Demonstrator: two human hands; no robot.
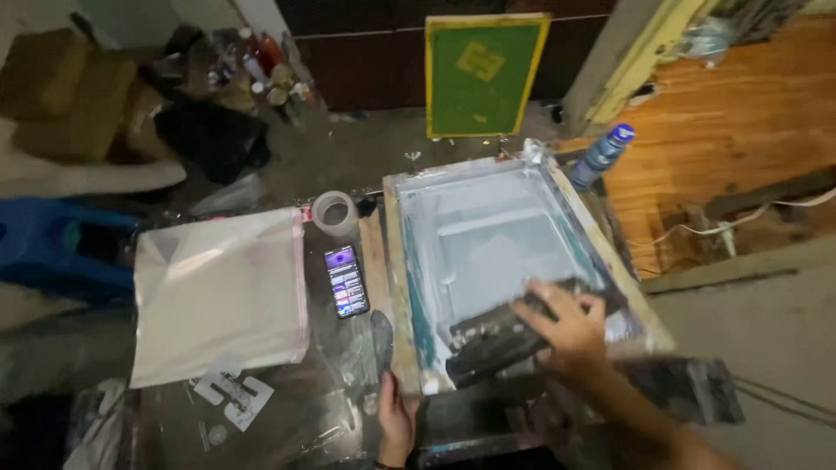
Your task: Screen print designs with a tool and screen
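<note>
My right hand [566, 326] is clamped over the long dark squeegee with its ink-stained wooden grip [496, 335], fingers curled across the top of it. The squeegee lies slantwise on the mesh at the near end of the pale wooden printing frame with a whitish stretched screen [396, 287]. My left hand [396, 422] sits at the frame's near left corner, fingers wrapped on the edge of the bench there; whether it also pins the frame I cannot tell.

I judge the squeegee to be stiff and fairly light, with a flexible blade edge underneath and a surface likely slick with ink, so the broad grip along the top is the place to hold it. The mesh looks taut and thin, easy to damage with a hard corner; the frame itself seems rigid and should be taken by its wooden rails.

Left of the frame lie a dark smartphone with a lit screen [347, 281], a roll of clear tape [334, 211], and a stack of clear plastic bags holding white sheets [218, 292]. Behind the frame a green-meshed screen in a yellow frame [483, 74] stands upright, and a blue-capped spray can [603, 155] lies just beside the far right corner. The worktable [340, 392] is covered in wrinkled, stained plastic; an orange wooden board [740, 113] fills the right side.
</note>
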